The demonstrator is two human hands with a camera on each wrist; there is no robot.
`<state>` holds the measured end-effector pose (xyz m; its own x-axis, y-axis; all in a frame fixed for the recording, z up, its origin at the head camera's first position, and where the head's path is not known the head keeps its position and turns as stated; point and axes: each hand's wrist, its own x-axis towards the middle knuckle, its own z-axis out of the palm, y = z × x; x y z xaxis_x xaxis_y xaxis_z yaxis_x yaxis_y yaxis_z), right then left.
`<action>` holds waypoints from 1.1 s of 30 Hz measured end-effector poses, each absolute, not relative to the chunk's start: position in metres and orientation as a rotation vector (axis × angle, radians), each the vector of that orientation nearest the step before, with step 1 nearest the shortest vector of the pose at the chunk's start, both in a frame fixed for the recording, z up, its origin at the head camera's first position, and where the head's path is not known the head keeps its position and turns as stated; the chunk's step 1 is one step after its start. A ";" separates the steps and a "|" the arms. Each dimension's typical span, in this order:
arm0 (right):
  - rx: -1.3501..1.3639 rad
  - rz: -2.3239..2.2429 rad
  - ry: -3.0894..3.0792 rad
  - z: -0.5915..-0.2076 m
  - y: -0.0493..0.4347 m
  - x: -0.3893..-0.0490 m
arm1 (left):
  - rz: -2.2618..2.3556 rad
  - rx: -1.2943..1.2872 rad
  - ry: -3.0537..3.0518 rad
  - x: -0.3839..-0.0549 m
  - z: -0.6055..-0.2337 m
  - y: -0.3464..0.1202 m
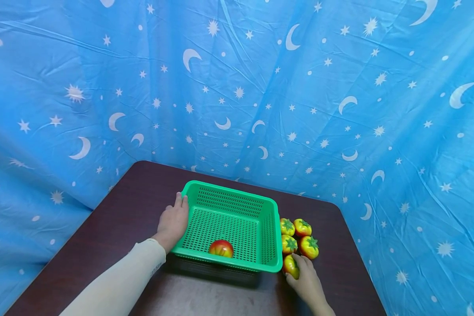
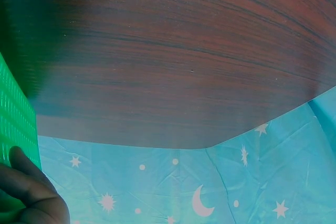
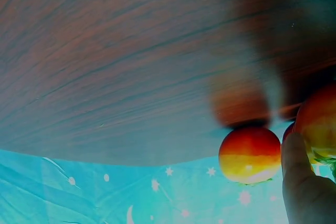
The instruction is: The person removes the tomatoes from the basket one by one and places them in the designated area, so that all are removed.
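A green plastic basket (image 1: 229, 224) with slotted sides has one red-and-yellow tomato-like fruit (image 1: 221, 248) lying inside near its front wall. My left hand (image 1: 174, 221) holds the basket's left side, its fingertips up at the rim; in the left wrist view its fingers (image 2: 32, 184) lie against the basket wall. At the basket's front right corner, my right hand (image 1: 307, 281) grips another tomato-like fruit (image 1: 290, 267), partly covered by the fingers. Just beyond it several more such fruits (image 1: 309, 247) with green leafy tops sit grouped on the table, close beside the basket's right side.
The dark brown wood table (image 1: 134, 210) has rounded far corners. A blue curtain (image 1: 237, 109) printed with white moons and stars hangs behind it and along both sides. A shadow falls on the table below the basket's front edge.
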<state>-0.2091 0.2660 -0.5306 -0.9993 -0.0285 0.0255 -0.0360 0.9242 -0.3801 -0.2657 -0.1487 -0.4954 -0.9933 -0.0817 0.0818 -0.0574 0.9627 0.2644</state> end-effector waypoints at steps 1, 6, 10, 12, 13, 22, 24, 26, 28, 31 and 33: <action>0.055 0.611 -3.061 -0.531 0.266 -0.209 | -0.403 0.107 -3.020 -0.266 -0.496 -0.149; 0.071 0.615 -3.055 -0.531 0.266 -0.208 | -0.400 0.103 -3.014 -0.265 -0.496 -0.148; 0.075 0.599 -3.049 -0.530 0.266 -0.209 | -0.385 0.098 -3.017 -0.265 -0.497 -0.149; 0.073 0.592 -3.044 -0.530 0.267 -0.209 | -0.381 0.096 -3.018 -0.265 -0.497 -0.149; 0.073 0.587 -3.042 -0.530 0.267 -0.209 | -0.379 0.096 -3.019 -0.266 -0.497 -0.149; 0.082 0.571 -3.027 -0.524 0.266 -0.209 | -0.370 0.096 -3.009 -0.266 -0.497 -0.149; 0.087 0.573 -3.026 -0.521 0.265 -0.210 | -0.365 0.093 -3.006 -0.266 -0.498 -0.149; 0.086 0.580 -3.023 -0.516 0.264 -0.210 | -0.363 0.090 -3.007 -0.266 -0.498 -0.150; 0.077 0.587 -3.015 -0.511 0.263 -0.211 | -0.365 0.089 -3.010 -0.266 -0.497 -0.150; 0.055 0.586 -3.012 -0.503 0.261 -0.213 | -0.368 0.083 -3.017 -0.266 -0.497 -0.150; 0.046 0.592 -3.008 -0.499 0.259 -0.214 | -0.369 0.079 -3.023 -0.265 -0.497 -0.150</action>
